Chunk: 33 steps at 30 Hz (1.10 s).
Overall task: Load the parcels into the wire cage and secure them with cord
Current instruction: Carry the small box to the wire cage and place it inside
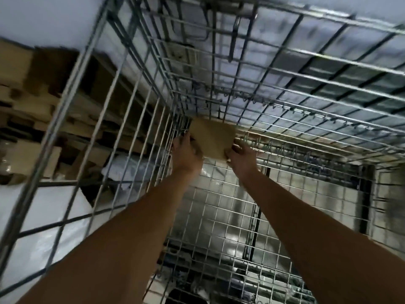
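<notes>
Both my arms reach deep into the wire cage [122, 119]. A small brown cardboard parcel [211, 137] sits at the cage's far left corner, just above the mesh floor. My left hand [186, 152] grips its left side and my right hand [240, 155] grips its right side. The fingers curl round the parcel's edges. No cord is in view.
Wire walls stand on the left, at the far end and on the right [306, 69], and the mesh floor [230, 216] runs below my arms. Brown cartons [28, 154] and white bags [43, 216] lie outside the left wall. The picture is motion-blurred.
</notes>
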Tool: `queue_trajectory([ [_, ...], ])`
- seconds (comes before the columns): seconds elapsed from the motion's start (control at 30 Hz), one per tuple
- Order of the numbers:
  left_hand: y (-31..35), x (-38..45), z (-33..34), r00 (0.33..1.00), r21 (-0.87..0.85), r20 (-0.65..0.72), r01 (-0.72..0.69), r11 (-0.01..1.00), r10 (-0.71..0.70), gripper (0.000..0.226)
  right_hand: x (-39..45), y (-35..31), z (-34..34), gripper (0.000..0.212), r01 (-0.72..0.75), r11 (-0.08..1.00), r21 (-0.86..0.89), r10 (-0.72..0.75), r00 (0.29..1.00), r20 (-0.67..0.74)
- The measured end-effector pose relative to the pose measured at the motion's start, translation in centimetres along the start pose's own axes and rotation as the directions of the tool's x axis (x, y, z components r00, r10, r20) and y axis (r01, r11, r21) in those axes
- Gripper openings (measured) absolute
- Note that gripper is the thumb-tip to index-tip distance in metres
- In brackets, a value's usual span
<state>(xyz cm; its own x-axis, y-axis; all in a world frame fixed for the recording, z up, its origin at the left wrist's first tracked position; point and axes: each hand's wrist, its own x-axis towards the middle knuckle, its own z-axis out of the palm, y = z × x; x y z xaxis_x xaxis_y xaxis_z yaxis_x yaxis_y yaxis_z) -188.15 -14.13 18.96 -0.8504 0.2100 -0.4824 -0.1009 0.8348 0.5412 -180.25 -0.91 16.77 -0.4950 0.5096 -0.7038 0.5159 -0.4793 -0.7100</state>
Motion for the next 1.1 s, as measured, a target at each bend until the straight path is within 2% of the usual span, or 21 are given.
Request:
queue_trajectory([
  [0.2,-3.9,4.9,2.6,0.998,0.138,-0.022,-0.055,0.989,0.059,0.056,5.4,3.5,2.5,0.047,0.041,0.999,-0.022,-0.041,0.999,-0.010],
  [0.27,-4.5,6.0,3.2,0.998,0.046,-0.007,-0.062,0.997,0.063,0.055,6.7,4.0,2.6,0.052,0.070,0.994,-0.086,-0.074,0.997,-0.036],
  [0.37,-5.2,6.9,3.9,0.998,-0.088,0.026,-0.058,0.994,0.060,0.066,7.7,4.6,2.7,0.056,0.083,0.985,-0.152,-0.093,0.994,-0.059],
  [0.47,-5.6,6.7,3.9,0.992,0.042,-0.005,-0.124,0.991,0.124,0.076,7.4,4.8,2.8,0.057,0.088,0.982,-0.165,-0.098,0.994,-0.053],
  [0.57,-5.8,6.2,3.5,0.971,0.211,-0.038,-0.223,0.952,0.236,0.074,7.2,4.4,3.9,0.056,0.098,0.980,-0.172,-0.100,0.995,-0.004],
  [0.63,-5.4,5.9,3.4,0.971,0.303,0.013,-0.232,0.924,0.240,0.069,7.1,4.4,4.3,0.050,0.086,0.979,-0.186,-0.090,0.996,-0.013],
  [0.77,-4.4,5.7,2.9,0.978,0.317,0.116,-0.204,0.926,0.176,0.061,6.2,4.1,3.2,0.019,0.107,0.971,-0.215,-0.113,0.993,-0.017],
  [0.83,-3.6,5.2,2.2,0.978,0.286,0.113,-0.198,0.938,0.173,0.059,5.3,3.4,2.6,0.026,0.139,0.928,-0.346,-0.136,0.990,0.034],
  [0.93,-2.0,3.8,0.5,0.979,0.241,0.141,-0.179,0.954,0.148,0.056,3.1,1.8,1.8,0.047,0.191,0.798,-0.572,-0.168,0.981,0.094],
  [1.1,4.2,-0.9,-5.3,0.962,0.324,0.237,-0.211,0.922,0.137,0.054,-4.3,-5.3,0.2,0.071,0.277,0.609,-0.743,-0.189,0.961,0.203],
])
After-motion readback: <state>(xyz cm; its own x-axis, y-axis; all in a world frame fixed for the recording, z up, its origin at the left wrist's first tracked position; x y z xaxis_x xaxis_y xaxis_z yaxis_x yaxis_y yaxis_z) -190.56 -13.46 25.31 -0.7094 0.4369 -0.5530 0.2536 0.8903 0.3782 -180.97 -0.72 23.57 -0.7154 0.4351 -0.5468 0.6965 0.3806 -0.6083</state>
